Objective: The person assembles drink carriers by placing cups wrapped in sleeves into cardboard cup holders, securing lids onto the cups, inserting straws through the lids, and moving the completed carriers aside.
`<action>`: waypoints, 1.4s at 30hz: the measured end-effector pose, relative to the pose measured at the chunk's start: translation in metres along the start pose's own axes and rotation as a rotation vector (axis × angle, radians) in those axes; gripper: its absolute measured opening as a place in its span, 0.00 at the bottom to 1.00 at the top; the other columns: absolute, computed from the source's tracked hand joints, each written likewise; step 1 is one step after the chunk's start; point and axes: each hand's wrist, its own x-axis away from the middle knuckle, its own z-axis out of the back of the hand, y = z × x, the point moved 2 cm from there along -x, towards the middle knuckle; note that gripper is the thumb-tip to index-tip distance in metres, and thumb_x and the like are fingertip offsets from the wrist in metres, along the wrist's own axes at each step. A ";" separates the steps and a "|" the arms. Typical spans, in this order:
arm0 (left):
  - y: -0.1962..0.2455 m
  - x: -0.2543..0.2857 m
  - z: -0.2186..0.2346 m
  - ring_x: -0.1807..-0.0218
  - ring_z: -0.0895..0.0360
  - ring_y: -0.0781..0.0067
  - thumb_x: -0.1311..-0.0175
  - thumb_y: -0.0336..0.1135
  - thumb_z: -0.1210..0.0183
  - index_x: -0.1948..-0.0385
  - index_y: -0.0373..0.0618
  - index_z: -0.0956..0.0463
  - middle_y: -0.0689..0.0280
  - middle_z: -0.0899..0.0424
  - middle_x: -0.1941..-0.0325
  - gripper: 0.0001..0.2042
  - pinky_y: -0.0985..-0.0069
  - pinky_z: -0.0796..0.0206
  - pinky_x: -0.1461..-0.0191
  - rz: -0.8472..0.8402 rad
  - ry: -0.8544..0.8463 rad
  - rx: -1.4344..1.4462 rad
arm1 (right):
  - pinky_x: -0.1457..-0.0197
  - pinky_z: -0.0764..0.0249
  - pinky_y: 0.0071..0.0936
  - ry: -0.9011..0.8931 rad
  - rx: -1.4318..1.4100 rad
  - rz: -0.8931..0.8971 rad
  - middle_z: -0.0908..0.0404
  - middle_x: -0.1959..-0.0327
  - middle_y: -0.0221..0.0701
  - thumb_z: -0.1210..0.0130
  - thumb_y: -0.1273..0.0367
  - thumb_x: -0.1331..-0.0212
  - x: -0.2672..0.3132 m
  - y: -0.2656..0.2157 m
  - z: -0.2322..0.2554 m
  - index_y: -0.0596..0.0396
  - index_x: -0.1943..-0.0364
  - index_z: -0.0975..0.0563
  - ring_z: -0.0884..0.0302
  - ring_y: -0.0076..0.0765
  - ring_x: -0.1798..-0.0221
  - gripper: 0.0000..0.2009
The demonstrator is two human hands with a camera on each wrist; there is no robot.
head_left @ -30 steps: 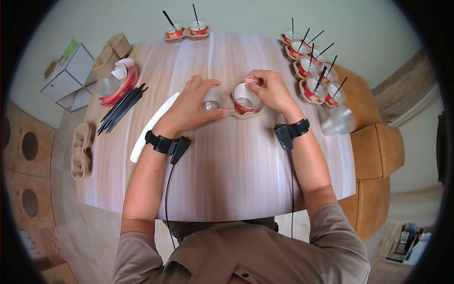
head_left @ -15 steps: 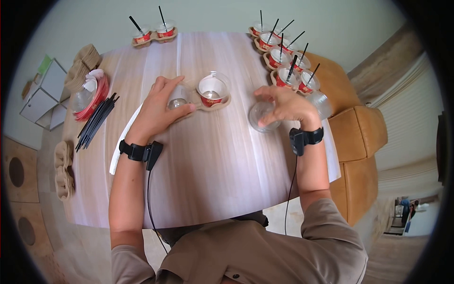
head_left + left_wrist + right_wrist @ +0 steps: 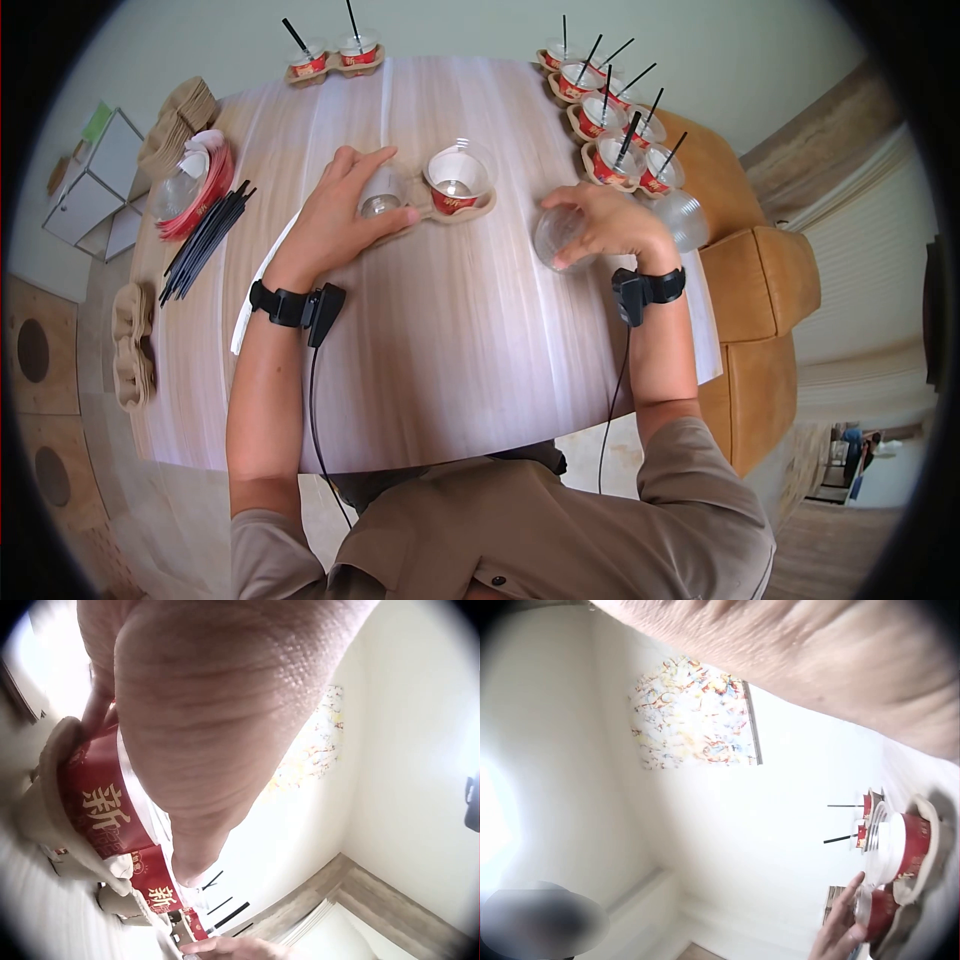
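My left hand (image 3: 345,215) curls its thumb and fingers round a clear-topped cup (image 3: 383,192) in the left hollow of a cardboard carrier (image 3: 470,217). That cup's red printed sleeve (image 3: 105,802) shows in the left wrist view, below the palm. In the right hollow stands a second red-sleeved cup (image 3: 455,203), white inside, with clear plastic rising above its back rim. Off to the right, my right hand (image 3: 615,228) holds a clear round plastic piece (image 3: 552,238), shaped like a cup or lid, low at the tabletop between thumb and fingers.
Several filled carriers (image 3: 605,178) with straws line the right edge; another carrier (image 3: 335,68) is at the back. Clear stacked plastic (image 3: 682,220) lies beyond my right wrist. Leftward are black straws (image 3: 207,245), red sleeves (image 3: 215,190), stacked carriers (image 3: 180,130) and a loose carrier (image 3: 132,345).
My right hand has left the right-hand cup, moved right and towards me, and taken hold of the clear plastic piece. The left hand has stayed at its cup, while the head view has shifted.
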 end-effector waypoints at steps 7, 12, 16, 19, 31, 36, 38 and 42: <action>0.001 0.000 0.000 0.40 0.23 0.58 0.32 0.53 0.21 0.19 0.46 0.27 0.59 0.27 0.41 0.42 0.66 0.29 0.33 0.008 -0.002 -0.006 | 0.29 0.18 0.41 -0.003 -0.066 -0.012 0.09 0.36 0.51 0.15 0.59 0.58 0.000 0.001 0.002 0.59 0.29 0.17 0.12 0.56 0.33 0.45; 0.000 -0.001 0.000 0.40 0.23 0.58 0.32 0.52 0.21 0.19 0.46 0.27 0.59 0.27 0.42 0.42 0.66 0.28 0.34 0.016 -0.007 -0.008 | 0.28 0.19 0.42 -0.035 -0.093 -0.038 0.11 0.34 0.52 0.15 0.58 0.55 -0.003 0.003 0.001 0.59 0.27 0.19 0.12 0.57 0.33 0.46; -0.001 -0.001 -0.001 0.40 0.23 0.58 0.32 0.51 0.21 0.19 0.46 0.27 0.59 0.28 0.43 0.41 0.67 0.28 0.34 0.006 0.000 -0.026 | 0.29 0.19 0.43 -0.048 -0.082 -0.052 0.11 0.35 0.52 0.15 0.56 0.56 -0.003 0.005 0.001 0.58 0.28 0.19 0.13 0.58 0.32 0.46; 0.001 -0.001 0.000 0.40 0.23 0.58 0.32 0.51 0.21 0.19 0.46 0.27 0.59 0.27 0.43 0.41 0.67 0.29 0.33 0.015 -0.002 -0.018 | 0.28 0.20 0.44 0.030 0.000 -0.017 0.12 0.36 0.52 0.15 0.54 0.58 0.000 -0.003 -0.001 0.57 0.29 0.18 0.15 0.59 0.32 0.46; 0.001 -0.001 0.002 0.38 0.23 0.58 0.32 0.47 0.21 0.20 0.47 0.26 0.59 0.26 0.42 0.40 0.67 0.30 0.30 0.005 -0.020 0.014 | 0.28 0.20 0.42 0.027 0.049 -0.034 0.14 0.37 0.44 0.20 0.56 0.50 0.000 -0.006 -0.003 0.46 0.28 0.16 0.16 0.53 0.33 0.39; 0.002 -0.001 0.002 0.37 0.23 0.58 0.32 0.46 0.21 0.20 0.47 0.26 0.59 0.26 0.42 0.40 0.68 0.30 0.29 -0.010 -0.018 0.019 | 0.27 0.21 0.43 0.046 0.023 -0.044 0.17 0.37 0.43 0.21 0.56 0.47 -0.001 -0.006 -0.006 0.44 0.27 0.16 0.18 0.54 0.32 0.38; 0.002 -0.001 0.002 0.37 0.23 0.58 0.32 0.46 0.21 0.20 0.47 0.26 0.59 0.26 0.42 0.40 0.68 0.30 0.29 -0.007 -0.020 0.020 | 0.28 0.21 0.43 0.038 0.027 -0.048 0.17 0.37 0.43 0.21 0.56 0.47 -0.001 -0.008 -0.005 0.44 0.27 0.16 0.18 0.54 0.33 0.38; 0.004 0.000 0.003 0.37 0.23 0.58 0.34 0.46 0.20 0.19 0.48 0.26 0.60 0.26 0.42 0.41 0.66 0.30 0.28 0.007 -0.019 0.023 | 0.29 0.20 0.43 0.069 -0.002 -0.003 0.16 0.38 0.49 0.23 0.51 0.50 -0.004 -0.003 -0.007 0.50 0.29 0.16 0.16 0.56 0.34 0.40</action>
